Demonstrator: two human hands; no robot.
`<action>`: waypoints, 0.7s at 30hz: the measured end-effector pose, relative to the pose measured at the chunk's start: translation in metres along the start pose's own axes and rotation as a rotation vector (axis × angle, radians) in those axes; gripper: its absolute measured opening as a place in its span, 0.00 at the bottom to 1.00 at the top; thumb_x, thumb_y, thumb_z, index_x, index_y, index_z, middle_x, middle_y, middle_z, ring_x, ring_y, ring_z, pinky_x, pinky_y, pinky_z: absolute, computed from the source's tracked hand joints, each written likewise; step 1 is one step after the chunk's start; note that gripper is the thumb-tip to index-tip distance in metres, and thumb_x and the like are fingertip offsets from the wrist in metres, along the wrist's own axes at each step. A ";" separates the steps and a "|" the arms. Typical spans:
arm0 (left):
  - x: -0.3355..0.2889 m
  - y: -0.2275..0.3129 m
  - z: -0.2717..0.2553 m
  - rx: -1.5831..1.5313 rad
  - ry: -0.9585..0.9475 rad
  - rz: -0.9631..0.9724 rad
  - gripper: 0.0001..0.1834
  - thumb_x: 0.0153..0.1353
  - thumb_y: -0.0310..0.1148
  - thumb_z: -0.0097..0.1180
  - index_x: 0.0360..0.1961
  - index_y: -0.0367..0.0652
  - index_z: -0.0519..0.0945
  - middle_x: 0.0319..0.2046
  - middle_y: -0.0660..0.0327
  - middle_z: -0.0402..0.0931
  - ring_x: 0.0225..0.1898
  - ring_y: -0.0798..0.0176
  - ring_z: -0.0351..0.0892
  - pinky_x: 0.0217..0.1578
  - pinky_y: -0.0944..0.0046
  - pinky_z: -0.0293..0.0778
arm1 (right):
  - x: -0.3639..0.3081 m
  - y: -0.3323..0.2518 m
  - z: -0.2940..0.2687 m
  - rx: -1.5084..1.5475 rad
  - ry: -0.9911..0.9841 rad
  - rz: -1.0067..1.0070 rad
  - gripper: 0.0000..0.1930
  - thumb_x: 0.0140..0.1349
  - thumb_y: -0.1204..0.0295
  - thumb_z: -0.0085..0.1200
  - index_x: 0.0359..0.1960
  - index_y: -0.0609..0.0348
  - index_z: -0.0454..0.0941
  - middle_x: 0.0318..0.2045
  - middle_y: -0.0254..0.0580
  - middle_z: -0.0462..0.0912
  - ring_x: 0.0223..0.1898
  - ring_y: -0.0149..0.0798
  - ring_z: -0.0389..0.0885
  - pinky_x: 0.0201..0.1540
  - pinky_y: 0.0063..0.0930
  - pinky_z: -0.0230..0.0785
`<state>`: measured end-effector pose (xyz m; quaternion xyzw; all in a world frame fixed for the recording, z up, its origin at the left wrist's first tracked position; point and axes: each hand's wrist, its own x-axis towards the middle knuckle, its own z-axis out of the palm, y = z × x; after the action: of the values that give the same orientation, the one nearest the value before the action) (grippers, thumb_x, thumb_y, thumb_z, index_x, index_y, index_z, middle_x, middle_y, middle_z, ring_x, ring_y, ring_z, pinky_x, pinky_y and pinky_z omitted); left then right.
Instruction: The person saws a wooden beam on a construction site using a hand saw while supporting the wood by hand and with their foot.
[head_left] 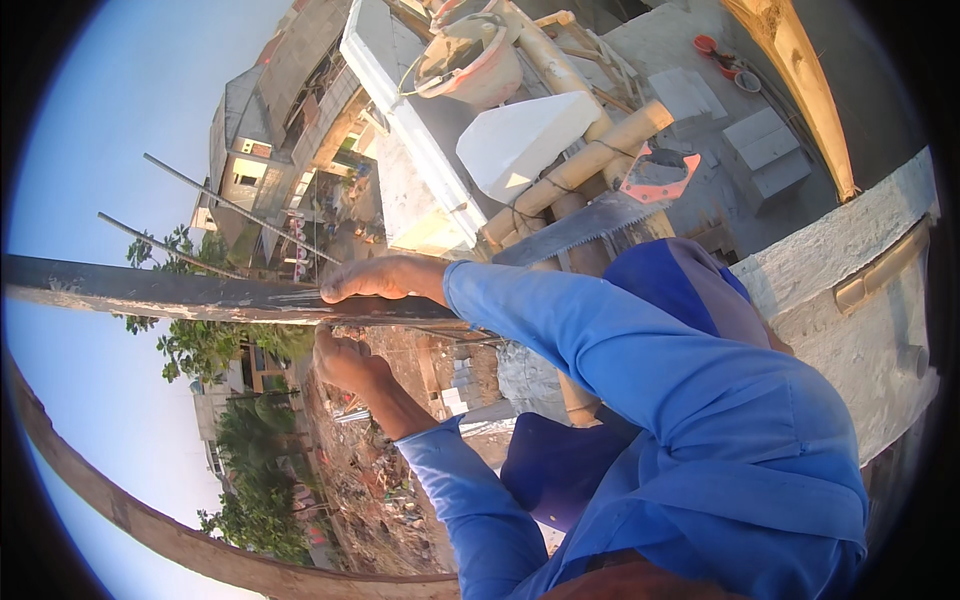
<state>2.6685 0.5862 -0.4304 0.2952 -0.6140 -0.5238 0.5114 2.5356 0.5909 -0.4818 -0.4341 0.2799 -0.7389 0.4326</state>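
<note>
A long dark timber beam [180,292] crosses the left half of the head view. My right hand [385,278] lies along its upper edge with the fingers close together, gripping it. Just below the beam, my left hand [352,364] is closed, its thumb side against the beam's lower edge. What sits inside those curled fingers, if anything, is hidden. Pale scrapes mark the wood beside my right fingertips. A hand saw [590,228] with a red-orange handle lies on bamboo poles [590,165] near my right sleeve, touched by neither hand.
Two thin metal rods [225,205] stick out past the beam. White blocks or boards [522,142] and a mortar-stained bucket [475,65] stand by the poles. A rough concrete wall [830,240] runs at right, a wooden post [800,80] above it. Rubble ground [385,500] lies far below.
</note>
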 end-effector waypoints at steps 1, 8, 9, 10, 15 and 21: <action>-0.002 0.002 0.002 0.000 -0.005 0.000 0.10 0.55 0.32 0.49 0.31 0.34 0.75 0.13 0.69 0.57 0.12 0.76 0.51 0.12 0.72 0.44 | 0.000 0.000 -0.001 -0.011 0.010 0.004 0.29 0.54 0.48 0.57 0.50 0.58 0.73 0.57 0.43 0.67 0.61 0.43 0.55 0.62 0.39 0.43; -0.001 0.002 -0.003 0.029 0.040 -0.017 0.11 0.56 0.31 0.48 0.32 0.33 0.75 0.15 0.67 0.59 0.13 0.75 0.52 0.13 0.73 0.46 | -0.019 -0.014 0.012 -0.008 0.002 0.024 0.36 0.52 0.46 0.57 0.56 0.58 0.68 0.64 0.48 0.58 0.67 0.47 0.44 0.65 0.45 0.34; -0.001 0.002 -0.003 0.029 0.038 -0.014 0.11 0.56 0.32 0.48 0.32 0.33 0.75 0.15 0.67 0.58 0.13 0.75 0.52 0.13 0.72 0.46 | -0.018 -0.014 0.012 0.000 -0.001 0.025 0.36 0.52 0.46 0.57 0.57 0.58 0.68 0.64 0.49 0.57 0.68 0.48 0.43 0.65 0.46 0.33; 0.000 0.002 -0.003 0.030 0.037 -0.011 0.11 0.56 0.32 0.48 0.32 0.34 0.75 0.15 0.67 0.58 0.13 0.75 0.52 0.13 0.72 0.46 | -0.017 -0.013 0.012 0.009 -0.005 0.027 0.36 0.52 0.46 0.57 0.57 0.58 0.67 0.65 0.49 0.56 0.68 0.48 0.41 0.65 0.47 0.32; -0.003 0.002 0.004 0.024 0.019 -0.012 0.11 0.56 0.32 0.49 0.32 0.34 0.76 0.15 0.68 0.57 0.14 0.75 0.52 0.13 0.71 0.46 | -0.001 0.003 -0.007 -0.007 0.009 0.060 0.35 0.53 0.47 0.57 0.58 0.57 0.67 0.66 0.51 0.53 0.69 0.50 0.39 0.65 0.49 0.30; -0.005 0.004 -0.001 0.023 0.046 -0.007 0.10 0.56 0.32 0.49 0.31 0.35 0.75 0.15 0.68 0.56 0.13 0.75 0.51 0.13 0.71 0.46 | -0.017 -0.010 0.007 0.001 -0.050 0.046 0.38 0.55 0.47 0.55 0.62 0.56 0.61 0.68 0.53 0.45 0.70 0.50 0.31 0.66 0.49 0.25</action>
<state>2.6712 0.5913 -0.4283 0.3151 -0.6072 -0.5114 0.5201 2.5416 0.6101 -0.4769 -0.4456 0.2784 -0.7179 0.4567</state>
